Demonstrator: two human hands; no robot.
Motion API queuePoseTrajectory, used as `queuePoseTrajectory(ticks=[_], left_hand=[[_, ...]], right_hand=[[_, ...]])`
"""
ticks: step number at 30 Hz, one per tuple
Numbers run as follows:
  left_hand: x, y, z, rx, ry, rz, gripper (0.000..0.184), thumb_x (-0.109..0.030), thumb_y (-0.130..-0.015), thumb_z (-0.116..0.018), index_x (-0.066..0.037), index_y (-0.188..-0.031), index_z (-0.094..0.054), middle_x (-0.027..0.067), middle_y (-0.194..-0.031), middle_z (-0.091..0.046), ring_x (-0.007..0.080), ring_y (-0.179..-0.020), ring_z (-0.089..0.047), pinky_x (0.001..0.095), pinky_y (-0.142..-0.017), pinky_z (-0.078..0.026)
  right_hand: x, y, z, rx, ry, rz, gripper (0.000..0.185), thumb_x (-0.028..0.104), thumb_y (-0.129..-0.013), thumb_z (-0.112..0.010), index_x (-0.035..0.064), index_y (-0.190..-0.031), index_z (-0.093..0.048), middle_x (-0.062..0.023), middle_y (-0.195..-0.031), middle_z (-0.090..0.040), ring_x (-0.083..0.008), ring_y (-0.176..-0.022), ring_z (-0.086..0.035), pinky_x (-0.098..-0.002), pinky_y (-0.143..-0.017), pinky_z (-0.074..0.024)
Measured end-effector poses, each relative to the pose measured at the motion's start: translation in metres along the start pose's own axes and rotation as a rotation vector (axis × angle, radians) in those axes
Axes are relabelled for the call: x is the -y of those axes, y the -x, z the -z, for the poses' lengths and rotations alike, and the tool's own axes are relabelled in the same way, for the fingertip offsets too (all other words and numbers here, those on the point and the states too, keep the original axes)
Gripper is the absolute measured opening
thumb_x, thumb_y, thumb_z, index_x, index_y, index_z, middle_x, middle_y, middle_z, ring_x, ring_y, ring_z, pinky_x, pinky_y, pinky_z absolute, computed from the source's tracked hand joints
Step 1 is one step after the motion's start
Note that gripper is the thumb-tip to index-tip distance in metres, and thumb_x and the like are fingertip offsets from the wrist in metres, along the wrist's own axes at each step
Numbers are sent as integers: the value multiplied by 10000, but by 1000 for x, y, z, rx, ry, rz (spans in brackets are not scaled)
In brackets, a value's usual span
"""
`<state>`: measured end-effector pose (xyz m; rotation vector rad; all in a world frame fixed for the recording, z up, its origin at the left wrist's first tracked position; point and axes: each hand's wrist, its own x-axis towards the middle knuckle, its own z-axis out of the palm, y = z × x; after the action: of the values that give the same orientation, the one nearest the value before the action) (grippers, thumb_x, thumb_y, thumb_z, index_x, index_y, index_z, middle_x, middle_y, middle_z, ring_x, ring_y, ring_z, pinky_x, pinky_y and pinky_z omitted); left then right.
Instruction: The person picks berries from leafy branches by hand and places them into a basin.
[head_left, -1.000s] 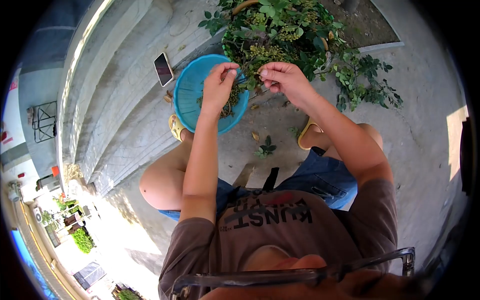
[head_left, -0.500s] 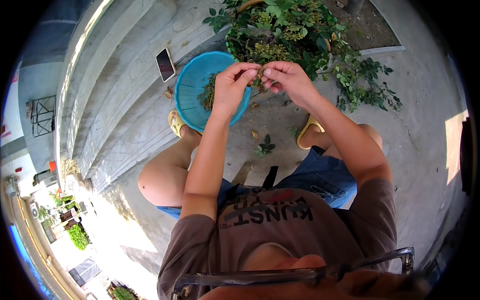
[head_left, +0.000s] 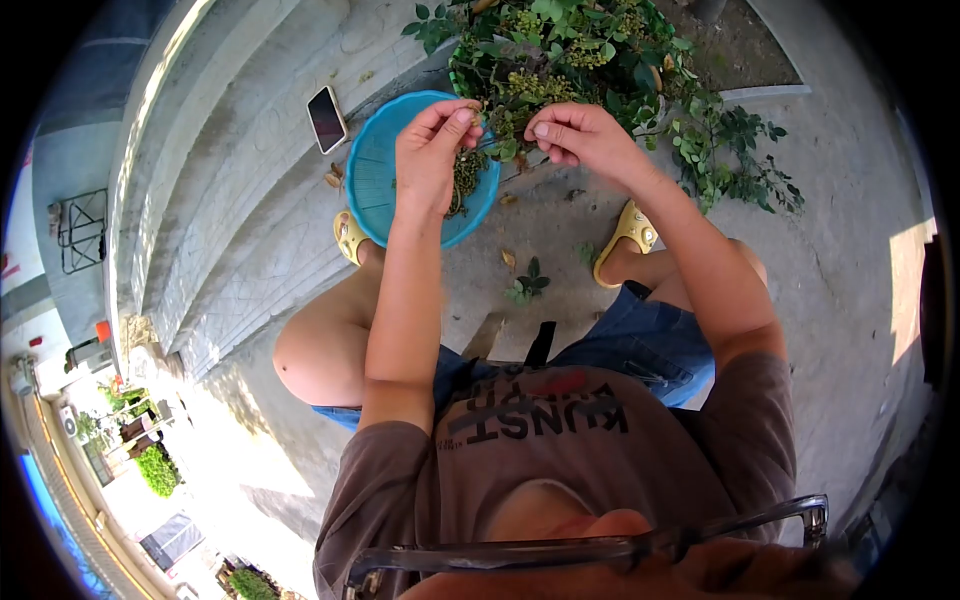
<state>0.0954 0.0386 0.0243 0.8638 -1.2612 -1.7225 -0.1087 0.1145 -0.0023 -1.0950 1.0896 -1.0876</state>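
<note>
My left hand (head_left: 428, 165) is over the blue plastic basin (head_left: 375, 205), its thumb and fingers pinching a small greenish-brown sprig (head_left: 474, 112). To the right, my right hand (head_left: 585, 142) is closed, thumb against bent fingers, in front of the heaped branches; what it holds, if anything, is too small to make out. Inside the basin lies a pile of small green berry clusters (head_left: 466, 180), partly hidden by my left hand. Leafy cut branches (head_left: 590, 55) with greenish-yellow berry clusters are heaped just beyond the basin and both hands.
A phone (head_left: 327, 120) lies face up on the concrete steps (head_left: 235, 190) left of the basin. More leafy stems (head_left: 735, 150) spread over the ground at right. A fallen leaf sprig (head_left: 528, 282) lies between my feet in yellow clogs (head_left: 630, 235).
My hands have parted: the left moved left and slightly up with the sprig, over the basin; the right rose slightly. More of the berry pile shows.
</note>
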Motion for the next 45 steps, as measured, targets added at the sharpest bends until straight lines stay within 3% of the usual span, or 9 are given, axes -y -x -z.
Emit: queuePoseTrajectory(ticks=[5,10,14,17,28,34,36,40,45], left_hand=[[-3,-18,62,-155,-191,-142,136,-98,-893,-618,15,-960,-653,53,-842,-640,113,-741,-561,240,-680,-451],[23,-20,107,-157,-1087,-99,158,-175,-844,-687,-21,-878,-686,15,-794,-633,103,-710,-563,249,-622,-444],[26,-14,93,-14,-1013,33,209,-194,-823,-710,-33,-951,-674,9,-837,-629,108,-744,-565,254,-647,-447],[21,-7,69,273,-574,298,340,-140,-818,-711,-49,-1125,-596,6,-932,-619,90,-839,-565,236,-719,-447],[8,-5,36,64,-394,86,107,-54,-847,-655,-9,-940,-629,26,-778,-634,92,-694,-577,211,-611,-442],[-9,-1,21,-8,-310,33,69,-64,-856,-646,-5,-893,-638,42,-758,-639,103,-662,-581,218,-585,-443],[-12,-2,17,-9,-271,39,66,-65,-857,-645,-6,-885,-637,46,-752,-638,106,-656,-582,221,-578,-443],[-14,-5,12,-37,-128,55,56,-47,-833,-663,-3,-836,-629,58,-726,-635,118,-614,-583,223,-540,-452],[-28,-13,13,-31,-72,72,36,-47,-849,-633,-17,-836,-619,65,-727,-615,146,-638,-573,245,-559,-444]], right_hand=[[4,7,13,195,499,-58,128,171,-832,-670,47,-859,-656,-8,-641,-570,-95,-611,-531,-264,-566,-423],[-18,10,19,297,874,88,120,188,-793,-672,118,-890,-683,-46,-750,-661,-208,-728,-640,-352,-661,-493],[-9,6,20,164,977,51,140,125,-813,-634,76,-940,-666,-83,-776,-666,-210,-709,-643,-359,-644,-489],[-14,-3,22,64,947,11,153,141,-830,-613,81,-962,-662,-86,-826,-676,-225,-750,-649,-361,-673,-499],[-36,-18,3,-120,698,264,183,134,-819,-624,69,-987,-653,-91,-845,-676,-235,-765,-651,-342,-694,-509],[-16,-12,-6,-132,670,259,365,62,-797,-665,104,-1154,-602,-37,-838,-607,-129,-666,-580,-269,-610,-492],[-12,-8,-12,-162,731,431,434,71,-773,-696,136,-1185,-579,-8,-898,-572,-126,-675,-566,-262,-609,-495],[-13,-3,-16,-139,778,421,423,114,-752,-715,153,-1153,-587,-5,-954,-567,-139,-719,-587,-275,-620,-506],[-23,8,-14,-49,1092,726,233,98,-748,-669,116,-963,-583,-42,-898,-580,-243,-781,-604,-340,-661,-508]])
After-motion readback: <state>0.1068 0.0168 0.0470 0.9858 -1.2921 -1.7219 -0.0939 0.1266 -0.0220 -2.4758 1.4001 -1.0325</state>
